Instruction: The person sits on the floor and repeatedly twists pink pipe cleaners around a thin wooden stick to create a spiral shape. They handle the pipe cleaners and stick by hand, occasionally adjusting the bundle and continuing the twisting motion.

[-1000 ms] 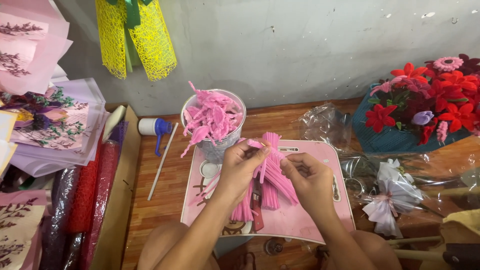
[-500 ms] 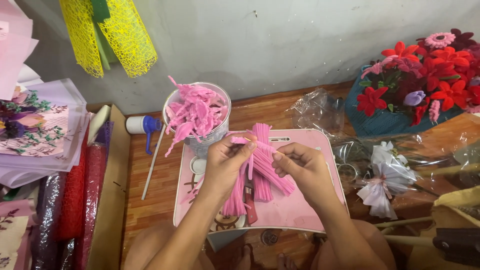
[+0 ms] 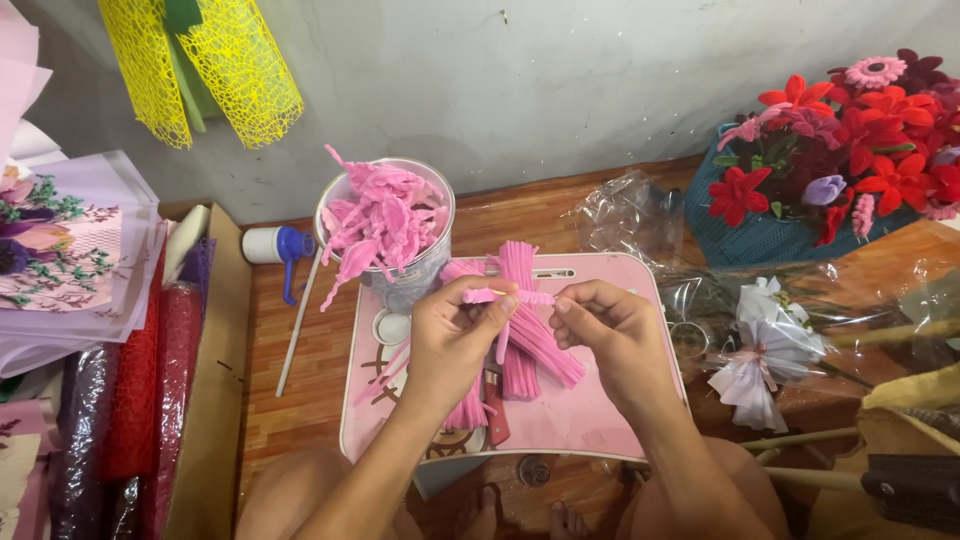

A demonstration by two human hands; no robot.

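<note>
Pinching a pink pipe cleaner (image 3: 520,296) between both hands | left hand (image 3: 455,335) fingers closed on one end | right hand (image 3: 610,335) fingers closed on other | above pink lap table (image 3: 600,420), beside pipe cleaner bundle (image 3: 535,335).

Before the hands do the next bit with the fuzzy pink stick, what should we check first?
1. Left hand pinches the pink pipe cleaner: ok.
2. Right hand pinches its other end: ok.
3. Spare pipe cleaner bundle lies on the pink lap tray: ok.
4. Clear cup of bent pink pieces stands upright: ok.
5. Red-handled tool on tray, within reach: ok.
6. Stick bent already: cannot tell.
</note>
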